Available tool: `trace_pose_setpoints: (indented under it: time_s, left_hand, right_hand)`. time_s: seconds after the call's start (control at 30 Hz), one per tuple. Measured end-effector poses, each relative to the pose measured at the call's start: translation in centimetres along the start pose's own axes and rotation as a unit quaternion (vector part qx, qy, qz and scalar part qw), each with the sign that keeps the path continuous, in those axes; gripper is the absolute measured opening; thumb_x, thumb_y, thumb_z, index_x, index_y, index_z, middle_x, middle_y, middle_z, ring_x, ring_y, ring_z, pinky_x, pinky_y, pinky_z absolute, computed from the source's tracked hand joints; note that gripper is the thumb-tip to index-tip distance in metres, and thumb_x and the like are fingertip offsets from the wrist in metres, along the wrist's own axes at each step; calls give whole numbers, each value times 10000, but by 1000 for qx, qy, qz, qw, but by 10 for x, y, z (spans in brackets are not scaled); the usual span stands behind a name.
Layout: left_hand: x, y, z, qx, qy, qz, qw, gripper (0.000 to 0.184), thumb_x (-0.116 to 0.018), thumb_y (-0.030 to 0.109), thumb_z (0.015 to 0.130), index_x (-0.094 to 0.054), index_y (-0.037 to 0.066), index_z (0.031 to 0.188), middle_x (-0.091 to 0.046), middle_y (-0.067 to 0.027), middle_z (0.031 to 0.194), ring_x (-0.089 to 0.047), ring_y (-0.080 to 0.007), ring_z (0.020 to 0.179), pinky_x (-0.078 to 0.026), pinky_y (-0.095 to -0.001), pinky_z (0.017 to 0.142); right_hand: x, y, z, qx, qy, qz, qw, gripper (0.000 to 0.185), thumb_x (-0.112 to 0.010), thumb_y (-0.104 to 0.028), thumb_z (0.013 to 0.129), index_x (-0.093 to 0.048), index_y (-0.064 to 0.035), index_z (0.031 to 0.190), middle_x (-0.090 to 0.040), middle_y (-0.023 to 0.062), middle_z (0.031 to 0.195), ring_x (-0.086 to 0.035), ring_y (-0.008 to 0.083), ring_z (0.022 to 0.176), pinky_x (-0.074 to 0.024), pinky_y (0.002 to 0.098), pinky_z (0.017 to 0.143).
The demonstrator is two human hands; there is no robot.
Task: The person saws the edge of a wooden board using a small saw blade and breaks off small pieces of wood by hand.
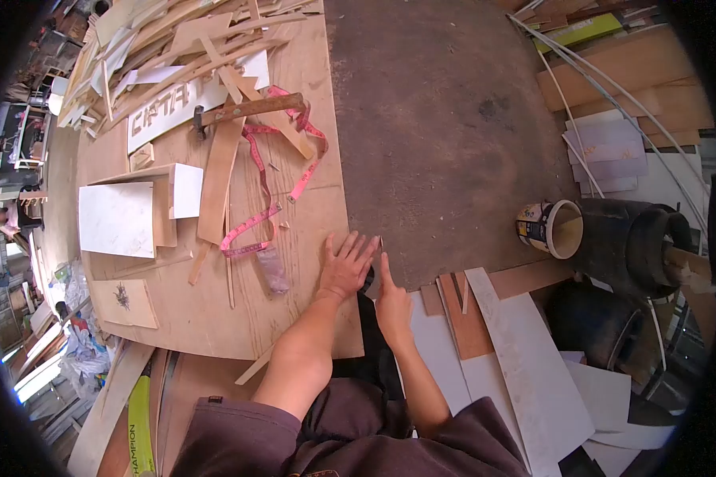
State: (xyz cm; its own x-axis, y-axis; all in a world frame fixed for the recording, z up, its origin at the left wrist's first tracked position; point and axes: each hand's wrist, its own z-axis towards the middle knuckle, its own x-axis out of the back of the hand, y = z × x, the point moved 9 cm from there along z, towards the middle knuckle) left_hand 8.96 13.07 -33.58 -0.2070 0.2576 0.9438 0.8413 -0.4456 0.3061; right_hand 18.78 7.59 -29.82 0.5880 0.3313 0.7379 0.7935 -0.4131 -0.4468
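Observation:
My left hand [344, 266] lies flat near the right edge of the plywood sheet [310, 318], its fingers spread and pressed down. Just beyond that edge is my right hand [392, 306], index finger stretched forward and the other fingers curled in. A thin dark tip shows by that fingertip; what the curled fingers hold, if anything, is hidden. To the left of my left hand lie a clear plastic-wrapped piece [274, 270] and a pink tape measure [254, 151] in loose loops. Farther up, a wooden-handled hammer [250, 109] rests across wood strips.
A white box-like piece [118, 219] and a small board with a black mark [127, 304] are on the left. Offcuts [191, 40] pile up at the far end. A paint bucket [566, 229] stands right, near a black container [628, 238] and leaning boards [525, 358].

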Motion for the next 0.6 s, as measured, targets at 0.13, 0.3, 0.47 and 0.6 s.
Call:
trace_pose_setpoints:
  time_s: [0.13, 0.3, 0.47, 0.6]
  left_hand:
    - [3, 1, 1, -13, 43, 16, 999, 563, -525, 280, 944, -400, 153, 1478, -466, -24, 1474, -367, -197, 1403, -143, -616, 1141]
    - [-2, -5, 2, 13, 33, 33, 999, 546, -471, 260, 967, -370, 141, 1490, -405, -26, 1519, -343, -133, 1412, -127, -582, 1167]
    - [0, -5, 0, 17, 44, -10, 999, 571, -497, 229, 948, -369, 128, 1496, -363, -29, 1551, -299, -168, 1446, -144, -577, 1162]
    - [2, -7, 4, 13, 59, 3, 998, 552, -502, 246, 959, -385, 131, 1486, -334, -105, 1559, -274, -232, 1460, -167, -548, 1171]
  right_hand:
    - [1, -17, 14, -21, 31, 17, 999, 701, -532, -55, 913, -272, -238, 1537, -652, 249, 717, -644, 438, 656, -488, 529, 590]
    - [6, -19, 9, -7, 31, -9, 999, 756, -564, -15, 867, -281, -223, 1536, -646, 244, 709, -645, 436, 659, -477, 526, 583]
    - [16, -15, -16, 0, -2, -2, 1000, 781, -573, 21, 823, -312, -206, 1524, -643, 237, 700, -640, 432, 650, -478, 524, 585]
    - [3, -24, 33, 17, 49, 16, 999, 806, -576, 50, 805, -315, -205, 1523, -629, 248, 691, -624, 442, 633, -469, 517, 572]
